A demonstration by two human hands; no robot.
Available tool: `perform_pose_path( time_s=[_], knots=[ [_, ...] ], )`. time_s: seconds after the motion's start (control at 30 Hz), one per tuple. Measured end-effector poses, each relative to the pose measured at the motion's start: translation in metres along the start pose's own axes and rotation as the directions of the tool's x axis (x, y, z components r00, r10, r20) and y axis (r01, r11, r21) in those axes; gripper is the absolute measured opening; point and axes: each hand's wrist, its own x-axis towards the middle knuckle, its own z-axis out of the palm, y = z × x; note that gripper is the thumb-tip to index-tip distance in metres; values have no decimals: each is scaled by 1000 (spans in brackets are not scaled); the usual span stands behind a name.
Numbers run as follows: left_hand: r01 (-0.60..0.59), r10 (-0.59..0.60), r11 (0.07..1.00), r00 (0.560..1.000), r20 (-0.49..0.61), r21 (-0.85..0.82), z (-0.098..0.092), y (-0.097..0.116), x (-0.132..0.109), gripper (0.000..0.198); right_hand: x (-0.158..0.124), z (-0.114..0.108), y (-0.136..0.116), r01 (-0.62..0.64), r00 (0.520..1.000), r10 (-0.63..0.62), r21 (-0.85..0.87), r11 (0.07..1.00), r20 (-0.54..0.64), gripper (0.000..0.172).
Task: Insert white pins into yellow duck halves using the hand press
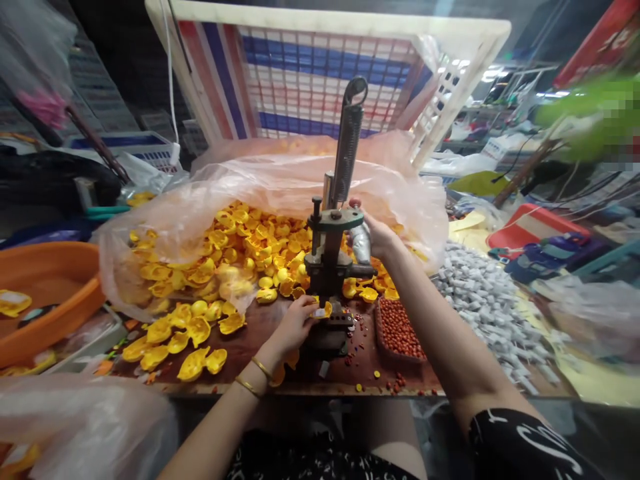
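Note:
A hand press (336, 247) with a tall coil spring (349, 147) stands upright in the middle of the bench. My left hand (295, 323) pinches a yellow plastic shell (323, 311) at the press's lower block, under the press head. A small pale piece shows on that shell. My right hand (376, 233) is closed on the press's lever handle (360, 243), which is wrapped in silver. Some of its fingers are hidden behind the handle. Several loose yellow shells (197, 330) lie left of my left hand.
Behind the press, a clear plastic bag (165, 233) spills yellow shells. Right of it are a tray (379, 333) of small red beads and a heap of grey-white pieces (475, 300). An orange basin (65, 267) stands at left; a white crate (325, 23) leans at the back.

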Motion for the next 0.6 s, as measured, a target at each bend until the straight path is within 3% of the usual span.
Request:
perform_pose_path(
  time_s=[0.03, 0.1, 0.2, 0.27, 0.3, 0.33, 0.4, 0.5, 0.6],
  knots=[
    [2, -2, 1000, 1000, -1, -4, -1, 0, 1, 17, -4, 2, -3, -32, 999, 29, 71, 997, 43, 37],
    [18, -18, 1000, 1000, -6, -20, -1, 0, 1, 17, -30, 3, -17, 105, 993, -113, 179, 978, 30, 34],
    [57, -58, 996, 998, -15, -65, -1, -2, 2, 15, -93, -1, -37, 466, 883, -467, 190, 864, -39, 32],
    [87, -89, 990, 996, -13, -112, -2, -4, 3, 11, -118, -5, -41, 584, 810, -582, 180, 791, -69, 27],
    [106, -108, 985, 994, -12, -140, -2, -5, 4, 9, -120, -5, -42, 600, 799, -596, 175, 781, -81, 24],
    [127, -131, 977, 991, -12, -171, -2, -7, 4, 7, -114, -5, -42, 585, 811, -579, 171, 793, -87, 21],
    [178, -186, 954, 982, -11, -241, -3, -11, 6, 10, -83, -3, -40, 477, 879, -469, 172, 862, -83, 20],
    [249, -265, 896, 964, 7, -367, -6, -15, 6, 31, -21, 0, -28, 209, 978, -210, 215, 954, -18, 23],
    [308, -327, 825, 944, 44, -475, -12, -14, 1, 49, 10, -7, 0, -16, 998, 6, 188, 982, 56, 26]
  ],
)
